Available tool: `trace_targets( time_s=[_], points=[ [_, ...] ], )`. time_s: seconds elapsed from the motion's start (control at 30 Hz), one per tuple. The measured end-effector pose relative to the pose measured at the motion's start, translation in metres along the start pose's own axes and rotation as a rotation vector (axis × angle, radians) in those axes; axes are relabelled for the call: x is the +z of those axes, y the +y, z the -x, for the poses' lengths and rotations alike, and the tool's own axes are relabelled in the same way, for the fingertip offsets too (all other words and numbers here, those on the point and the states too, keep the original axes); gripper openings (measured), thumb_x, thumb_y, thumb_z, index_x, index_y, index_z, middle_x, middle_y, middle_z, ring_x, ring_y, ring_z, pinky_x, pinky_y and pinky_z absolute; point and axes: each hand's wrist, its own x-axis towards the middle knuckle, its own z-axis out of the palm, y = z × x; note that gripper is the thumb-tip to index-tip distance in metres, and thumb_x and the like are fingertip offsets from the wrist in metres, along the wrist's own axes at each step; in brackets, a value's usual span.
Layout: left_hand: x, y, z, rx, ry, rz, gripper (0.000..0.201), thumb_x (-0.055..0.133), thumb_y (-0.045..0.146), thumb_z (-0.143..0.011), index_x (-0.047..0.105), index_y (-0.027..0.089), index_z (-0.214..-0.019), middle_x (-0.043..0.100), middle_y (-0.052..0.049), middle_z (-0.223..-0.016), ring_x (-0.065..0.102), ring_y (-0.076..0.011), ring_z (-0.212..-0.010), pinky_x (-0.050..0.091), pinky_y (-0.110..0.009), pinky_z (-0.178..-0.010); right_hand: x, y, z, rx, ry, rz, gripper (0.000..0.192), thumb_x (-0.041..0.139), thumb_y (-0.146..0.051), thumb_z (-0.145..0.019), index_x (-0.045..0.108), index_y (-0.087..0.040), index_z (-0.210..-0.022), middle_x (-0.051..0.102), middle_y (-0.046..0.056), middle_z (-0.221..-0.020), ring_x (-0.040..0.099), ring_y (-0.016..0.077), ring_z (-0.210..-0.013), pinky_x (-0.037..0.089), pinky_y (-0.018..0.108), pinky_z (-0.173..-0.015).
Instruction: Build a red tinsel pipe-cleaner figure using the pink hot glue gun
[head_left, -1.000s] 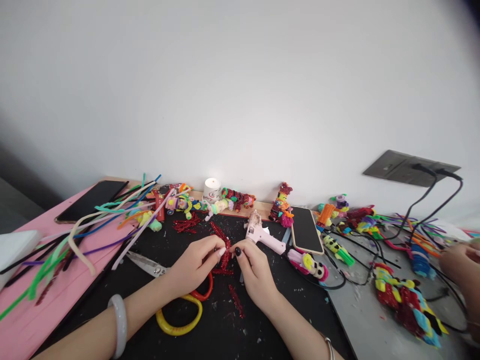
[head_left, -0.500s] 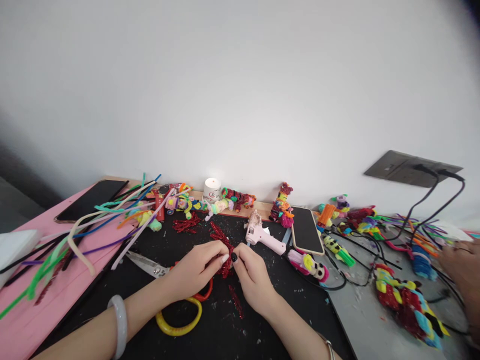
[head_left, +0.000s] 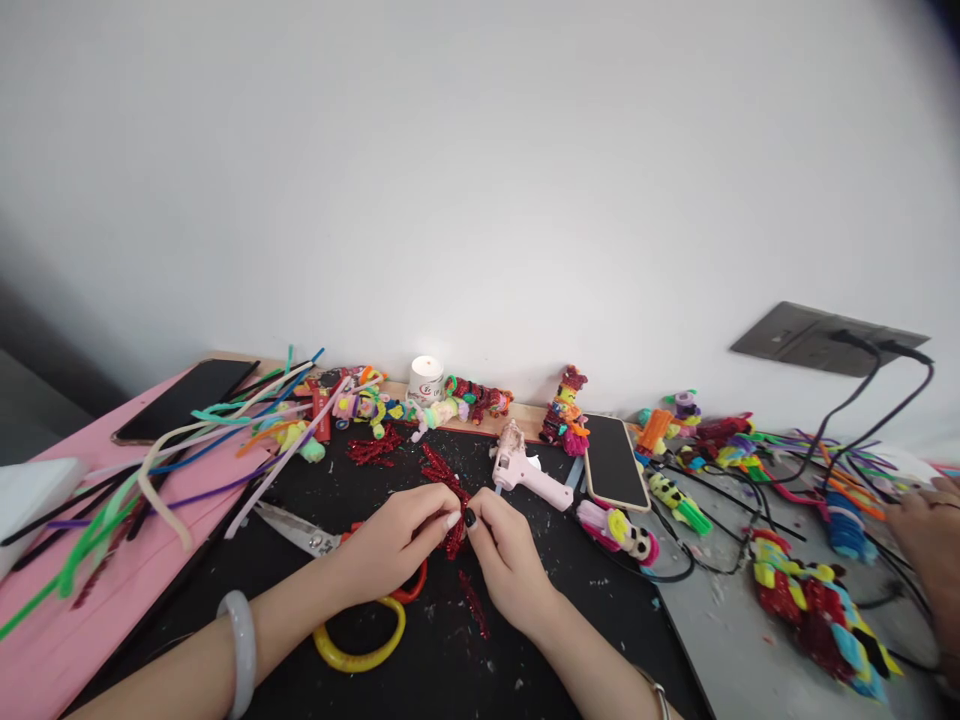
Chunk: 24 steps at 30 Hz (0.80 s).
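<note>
My left hand (head_left: 390,540) and right hand (head_left: 504,552) meet over the black mat (head_left: 225,600), fingertips pinched together on a red glitter pipe cleaner (head_left: 452,520) beside the pink glue gun (head_left: 525,472); tight, even twists should serve best.

A pink glue gun (head_left: 525,474) is lying on the counter (head_left: 600,640) beside a dark phone (head_left: 615,462), while scissors (head_left: 300,528) and loose pipe cleaners (head_left: 195,440) are resting at left.
</note>
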Motion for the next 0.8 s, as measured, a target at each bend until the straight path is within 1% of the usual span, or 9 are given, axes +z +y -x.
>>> trace_targets(
  time_s=[0.33, 0.53, 0.63, 0.8],
  points=[
    [0.0008, 0.0007, 0.0018, -0.033, 0.025, 0.026, 0.02, 0.036, 0.023, -0.094, 0.047, 0.018, -0.078, 0.049, 0.002, -0.073, 0.046, -0.0126, -0.067, 0.037, -0.023, -0.064, -0.0017, 0.0, -0.0009, 0.022, 0.009, -0.034, 0.02, 0.036, -0.019, -0.093, 0.044, -0.02, -0.074, 0.046, -0.002, -0.072, 0.045, 0.013, -0.068, 0.035, 0.024, -0.062],
    [0.0, -0.0017, -0.0006, -0.055, 0.098, 0.028, 0.021, 0.035, 0.024, -0.094, 0.047, 0.018, -0.078, 0.049, 0.002, -0.071, 0.046, -0.013, -0.066, 0.037, -0.024, -0.064, -0.0026, 0.0, -0.0005, 0.012, -0.022, -0.08, 0.023, 0.033, -0.025, -0.095, 0.046, -0.019, -0.077, 0.047, -0.001, -0.074, 0.045, 0.0131, -0.069, 0.035, 0.025, -0.065],
    [0.0002, -0.0031, -0.0011, -0.057, 0.126, 0.029, 0.021, 0.035, 0.024, -0.094, 0.048, 0.018, -0.079, 0.05, 0.002, -0.072, 0.047, -0.0134, -0.068, 0.037, -0.024, -0.065, -0.0024, -0.0005, -0.0002, 0.003, -0.042, -0.072, 0.021, 0.034, -0.024, -0.094, 0.047, -0.02, -0.078, 0.047, -0.001, -0.075, 0.045, 0.0133, -0.07, 0.035, 0.025, -0.066],
    [0.0011, -0.0025, 0.0004, -0.054, 0.134, 0.036, 0.019, 0.036, 0.023, -0.093, 0.049, 0.018, -0.081, 0.051, 0.001, -0.074, 0.048, -0.0133, -0.069, 0.037, -0.024, -0.066, -0.0007, -0.0018, -0.0003, -0.005, -0.066, -0.069, 0.016, 0.038, -0.019, -0.091, 0.044, -0.02, -0.075, 0.045, -0.002, -0.073, 0.043, 0.0127, -0.069, 0.034, 0.024, -0.064]
  ],
)
